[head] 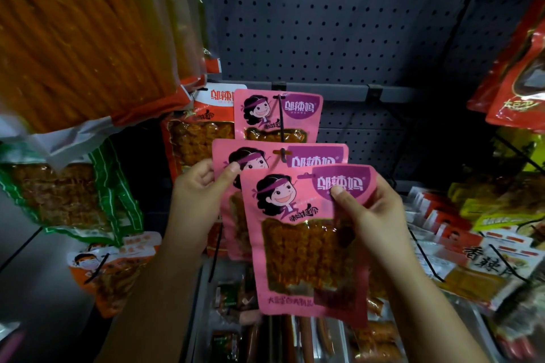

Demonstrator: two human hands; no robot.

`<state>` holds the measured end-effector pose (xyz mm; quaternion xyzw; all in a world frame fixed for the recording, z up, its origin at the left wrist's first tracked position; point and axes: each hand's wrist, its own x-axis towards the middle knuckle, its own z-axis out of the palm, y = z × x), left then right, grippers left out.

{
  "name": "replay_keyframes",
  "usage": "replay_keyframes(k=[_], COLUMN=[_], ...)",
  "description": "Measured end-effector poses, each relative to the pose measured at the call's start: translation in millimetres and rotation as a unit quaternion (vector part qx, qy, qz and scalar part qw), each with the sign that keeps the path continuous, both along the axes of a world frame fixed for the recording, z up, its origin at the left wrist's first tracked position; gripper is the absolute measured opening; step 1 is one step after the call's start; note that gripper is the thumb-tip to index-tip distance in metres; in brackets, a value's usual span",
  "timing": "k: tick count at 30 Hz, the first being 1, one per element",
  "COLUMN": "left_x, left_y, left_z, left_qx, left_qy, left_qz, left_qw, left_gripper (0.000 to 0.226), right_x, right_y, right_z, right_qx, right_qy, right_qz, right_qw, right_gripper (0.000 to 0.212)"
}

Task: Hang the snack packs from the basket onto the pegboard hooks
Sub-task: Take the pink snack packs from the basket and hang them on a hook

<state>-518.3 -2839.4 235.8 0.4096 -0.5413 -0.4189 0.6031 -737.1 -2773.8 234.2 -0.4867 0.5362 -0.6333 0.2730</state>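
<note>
The right hand point(368, 209) is pinching the near pink foil snack pack point(306, 233) by its top corner while the left hand point(200, 186) is gripping the pink pack behind point(259, 156), apparently steadying it on the black wire hook point(281, 127) so the near pack's slot can follow.

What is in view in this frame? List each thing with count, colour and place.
pink snack packs: three, pink; two on the centre hook, one held in front
hook: one, black, centre, through the two hung packs
pegboard: one, dark grey, back wall
orange stick packs: several, orange, upper left
green-edged pack: one, left
orange-white packs: some, behind the pink ones, and lower left
red packs: some, upper right
yellow and white packs: many, right
small snacks: many, mixed, bottom centre
left hand: on the middle pink pack
right hand: holding the front pink pack
</note>
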Motion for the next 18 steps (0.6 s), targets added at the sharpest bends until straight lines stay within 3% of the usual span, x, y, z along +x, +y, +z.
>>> replay_keyframes(k=[9, 13, 18], left_x=[-9, -18, -27], left_y=[-67, -100, -131], left_z=[2, 9, 16], left_qx=[0.023, 0.021, 0.032], left_qy=[-0.042, -0.071, -0.117], left_qz=[0.024, 0.053, 0.107], left_qw=[0.999, 0.996, 0.987], left_gripper=[0.01, 0.035, 0.022], right_x=[-7, -7, -9], right_y=[-65, -100, -137], right_z=[3, 6, 8], right_qx=[0.042, 0.066, 0.105], right_qy=[-0.009, -0.008, 0.015], right_qz=[-0.049, -0.081, -0.122], right_qw=[0.998, 0.994, 0.987], right_gripper=[0.014, 0.014, 0.012])
